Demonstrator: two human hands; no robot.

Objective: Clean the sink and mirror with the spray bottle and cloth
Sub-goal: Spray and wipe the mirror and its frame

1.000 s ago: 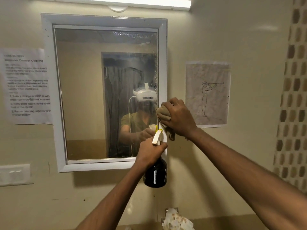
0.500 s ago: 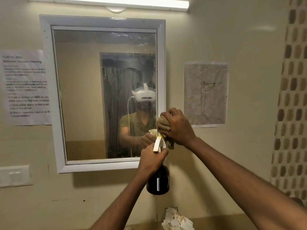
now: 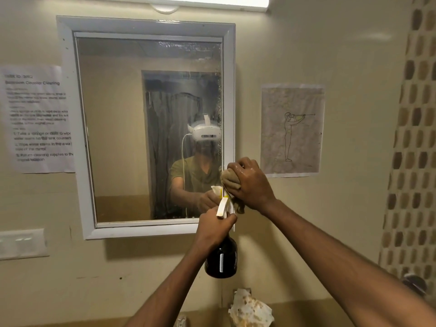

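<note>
Seemingly mid-job, the left hand (image 3: 213, 226) grips the spray bottle (image 3: 221, 257) by its neck while the right hand (image 3: 250, 184) presses a bunched cloth (image 3: 230, 179) against the mirror (image 3: 151, 128)'s lower right edge. Spots remain along the glass's top and right side, and the sink is out of view, so I judge much is left.

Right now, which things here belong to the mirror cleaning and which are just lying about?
In use:
mirror
spray bottle, gripped by the left hand
cloth, bunched in the right hand at the mirror's right frame

Just there:
instruction sheet
figure drawing
crumpled paper
wall switch
</note>
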